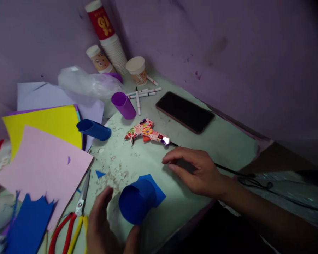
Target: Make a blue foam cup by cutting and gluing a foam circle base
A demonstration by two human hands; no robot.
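A blue paper tube stands on a blue paper piece near the table's front. My left hand is beside the tube's left side, thumb and fingers apart, holding nothing. To the right of the tube, my right hand hovers over the table near the cord of the glue gun, its thumb and fingers curved with a gap between them. Dark shading fills that gap, and no held thing shows. Beyond the hands lies a flower-patterned glue gun, its nozzle pointing left.
A purple tube, another blue tube, a phone and several markers are farther back. Red-and-yellow scissors and paper sheets lie left. Paper cups stand by the wall. A black cord runs right.
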